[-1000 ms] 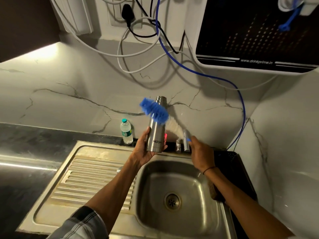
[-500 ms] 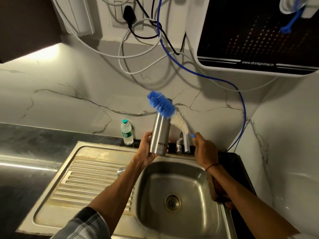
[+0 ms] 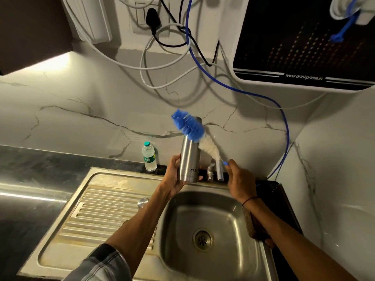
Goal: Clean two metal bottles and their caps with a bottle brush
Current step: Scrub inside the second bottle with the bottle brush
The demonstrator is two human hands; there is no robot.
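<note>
My left hand [image 3: 174, 175] grips the lower part of an upright steel bottle [image 3: 188, 161] held above the back edge of the sink. My right hand [image 3: 239, 180] holds the handle of a bottle brush [image 3: 189, 126] with blue bristles at the tip and white bristles below. The blue head lies across the bottle's neck and shoulder, on the outside, hiding most of the neck. A small round metal object [image 3: 143, 202], perhaps a cap, sits on the drainboard by the basin.
Steel sink basin [image 3: 233, 218] with ribbed drainboard [image 3: 97, 216] to its left. A tap [image 3: 217, 169] stands behind the basin. A small plastic water bottle [image 3: 149, 156] stands on the dark counter. Cables and a blue hose [image 3: 284, 122] hang on the wall under a water purifier [image 3: 304, 41].
The brush head has moved up along the outside of the bottle, from its middle to its neck. My left hand keeps holding the bottle in nearly the same place.
</note>
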